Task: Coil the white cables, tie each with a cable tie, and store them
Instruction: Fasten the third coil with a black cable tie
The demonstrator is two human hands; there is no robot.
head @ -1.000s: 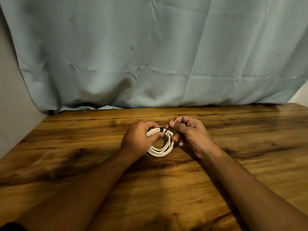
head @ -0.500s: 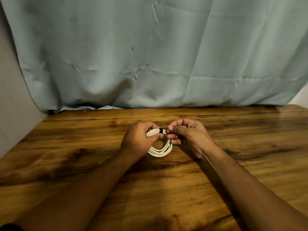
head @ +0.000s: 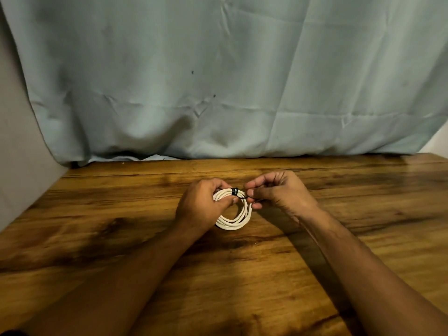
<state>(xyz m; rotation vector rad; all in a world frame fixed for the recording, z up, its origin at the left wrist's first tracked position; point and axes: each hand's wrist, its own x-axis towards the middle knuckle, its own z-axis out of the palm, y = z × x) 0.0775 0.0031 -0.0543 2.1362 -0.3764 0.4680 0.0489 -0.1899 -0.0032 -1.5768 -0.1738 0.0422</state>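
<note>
The tying step is proceeding mid-bench (head: 121, 238): the left hand (head: 201, 204) is gripping the white cable coil (head: 232, 221) at its 9 o'clock side, while the right hand (head: 278, 190) is pinching the tail of the black cable tie (head: 234, 191) wrapped at 12 o'clock, which is probably needing a firm tightening pull next.

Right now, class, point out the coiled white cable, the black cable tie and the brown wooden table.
coiled white cable (head: 231, 225): head view, bottom arc of the coil.
black cable tie (head: 234, 191): head view, band round the top strands.
brown wooden table (head: 101, 209): head view, bare top at left.
</note>
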